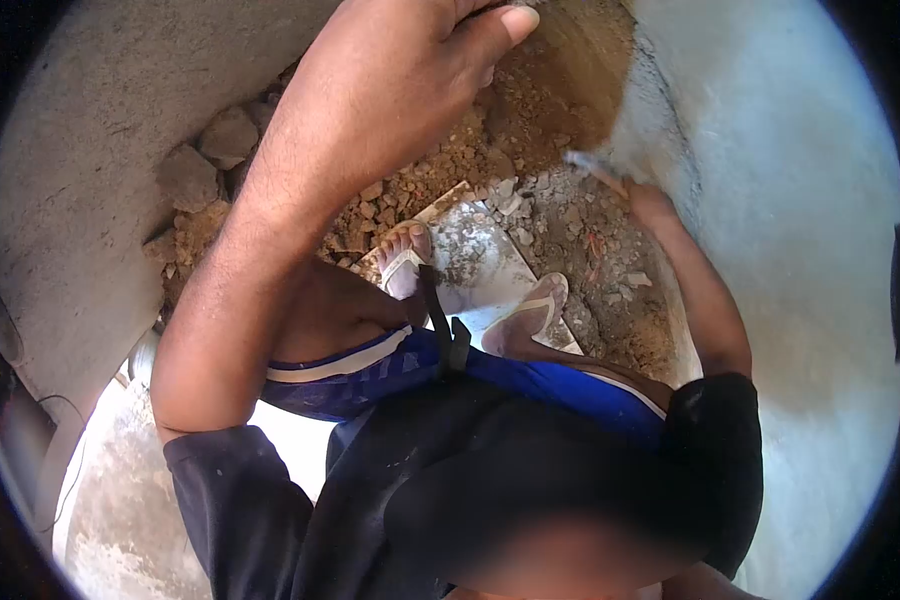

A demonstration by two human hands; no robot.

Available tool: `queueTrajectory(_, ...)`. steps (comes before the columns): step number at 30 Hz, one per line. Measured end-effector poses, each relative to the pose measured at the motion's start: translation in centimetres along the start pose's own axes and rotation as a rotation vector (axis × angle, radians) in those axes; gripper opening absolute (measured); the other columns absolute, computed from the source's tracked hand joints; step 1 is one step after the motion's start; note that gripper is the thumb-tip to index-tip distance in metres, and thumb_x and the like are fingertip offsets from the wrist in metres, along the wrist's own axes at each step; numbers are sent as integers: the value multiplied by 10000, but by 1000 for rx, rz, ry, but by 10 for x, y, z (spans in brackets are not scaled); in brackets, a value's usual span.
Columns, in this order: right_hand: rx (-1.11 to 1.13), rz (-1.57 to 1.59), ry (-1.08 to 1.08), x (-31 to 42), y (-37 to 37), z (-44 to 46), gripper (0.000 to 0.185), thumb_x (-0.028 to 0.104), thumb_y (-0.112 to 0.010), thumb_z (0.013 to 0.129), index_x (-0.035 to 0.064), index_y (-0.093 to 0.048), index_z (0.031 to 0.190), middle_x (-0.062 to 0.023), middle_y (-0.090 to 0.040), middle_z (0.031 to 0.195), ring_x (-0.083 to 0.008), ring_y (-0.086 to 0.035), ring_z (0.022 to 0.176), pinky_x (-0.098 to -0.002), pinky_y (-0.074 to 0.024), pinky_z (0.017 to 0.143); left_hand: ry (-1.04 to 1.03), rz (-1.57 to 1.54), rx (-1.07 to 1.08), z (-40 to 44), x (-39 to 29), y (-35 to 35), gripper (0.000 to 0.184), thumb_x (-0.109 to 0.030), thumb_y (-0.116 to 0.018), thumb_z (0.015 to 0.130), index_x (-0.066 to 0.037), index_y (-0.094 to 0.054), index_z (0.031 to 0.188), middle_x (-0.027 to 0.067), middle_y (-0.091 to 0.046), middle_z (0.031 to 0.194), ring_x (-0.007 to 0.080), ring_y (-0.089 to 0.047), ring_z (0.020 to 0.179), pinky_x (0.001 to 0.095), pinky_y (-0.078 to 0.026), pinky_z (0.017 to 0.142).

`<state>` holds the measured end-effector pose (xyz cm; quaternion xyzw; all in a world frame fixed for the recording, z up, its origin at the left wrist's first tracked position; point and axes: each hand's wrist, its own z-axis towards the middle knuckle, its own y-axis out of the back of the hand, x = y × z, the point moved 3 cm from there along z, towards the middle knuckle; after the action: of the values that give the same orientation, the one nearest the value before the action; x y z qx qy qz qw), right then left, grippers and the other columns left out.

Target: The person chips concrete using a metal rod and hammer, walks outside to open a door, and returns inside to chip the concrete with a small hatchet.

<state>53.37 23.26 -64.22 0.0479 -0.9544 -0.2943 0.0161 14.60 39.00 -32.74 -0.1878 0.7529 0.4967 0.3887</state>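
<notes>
My left hand (440, 50) is raised close to the camera at the top edge. Its thumb is bent in against the curled fingers, which are partly cut off, and whatever they hold cannot be made out. Lower and to the right, my right hand (652, 203) is closed around the handle of a small tool (598, 172). The tool points left over the rubble, and its pale, blurred head may be that of a hammer. Broken stones and loose brown soil (530, 110) lie beneath both hands.
My sandalled feet stand on a dirty pale slab (480, 245). Larger rocks (228, 137) lie against the rough wall (100, 160) at left. A smooth grey-blue wall (800, 230) rises close beside my right arm. A thin cable (82, 440) hangs at lower left.
</notes>
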Motion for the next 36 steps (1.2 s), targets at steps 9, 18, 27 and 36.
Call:
queueTrajectory(9,75,371,-364,16,-136,-122,427,219,-594,873,39,-513,1252,-236,-660,981,-411,-640,918,-471,-499,822,-107,-35,117,-3,-4,-34,263,-267,-588,948,-21,-645,1024,103,-590,707,176,-579,649,335,-473,629)
queueTrajectory(18,-198,577,-18,78,-133,-80,513,428,-543,935,37,-545,1266,-260,-630,1086,-373,-615,1027,-437,-472,899,-303,150,179,-9,-15,-43,234,-234,-606,909,-27,-653,1006,192,-643,828,368,-633,767,405,-490,676)
queueTrajectory(27,207,1568,650,148,126,-135,473,395,-473,1000,-6,-573,1231,-122,-654,1036,-160,-628,907,-329,-496,835,-472,538,634,-42,-17,-59,141,-182,-621,811,-99,-688,903,99,-672,820,288,-666,788,407,-525,674)
queueTrajectory(36,-78,1687,207,154,90,-56,187,235,-567,956,89,-620,1061,57,-448,641,-84,-393,502,-284,-347,454,-582,443,147,-32,-22,-54,435,-178,-703,756,-93,-619,1174,138,-620,1198,310,-605,1097,385,-486,946)
